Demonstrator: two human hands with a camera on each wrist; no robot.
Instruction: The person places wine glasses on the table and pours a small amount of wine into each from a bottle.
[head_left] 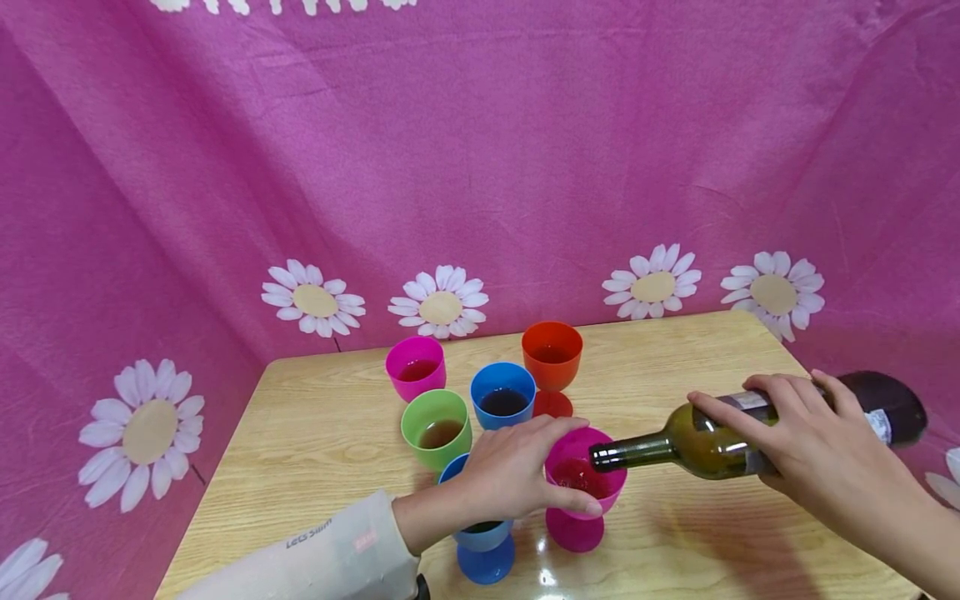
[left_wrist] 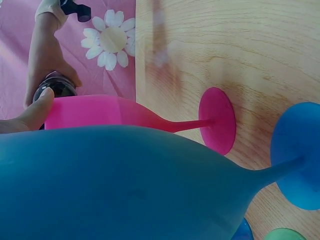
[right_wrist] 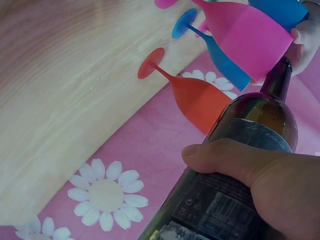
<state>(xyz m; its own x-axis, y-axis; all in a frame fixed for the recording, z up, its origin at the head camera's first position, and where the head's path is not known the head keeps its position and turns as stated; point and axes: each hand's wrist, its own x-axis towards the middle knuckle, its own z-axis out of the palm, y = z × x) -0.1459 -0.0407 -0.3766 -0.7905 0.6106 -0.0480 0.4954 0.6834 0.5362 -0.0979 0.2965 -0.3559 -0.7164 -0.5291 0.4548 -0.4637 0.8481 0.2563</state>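
My left hand (head_left: pixel 506 473) holds the bowl of a bright pink goblet (head_left: pixel 572 448) near its rim, thumb on the near side and fingers on the far side. Red liquid lies inside the bowl. With my right hand (head_left: pixel 817 437) I grip a dark green wine bottle (head_left: pixel 697 442) round its labelled body. The bottle is tilted almost level, its mouth over the goblet's right rim. In the left wrist view the pink goblet's foot (left_wrist: pixel 218 121) is at the wood tabletop. My left forearm partly covers a nearby blue goblet (head_left: pixel 486 560).
Behind my left hand stand a green goblet (head_left: pixel 427 410), another blue goblet (head_left: pixel 504 375), a second pink goblet (head_left: pixel 415 348) and an orange-red goblet (head_left: pixel 562 375), each with dark liquid. A pink flowered cloth (head_left: pixel 480 167) hangs behind the wooden table (head_left: pixel 315 417).
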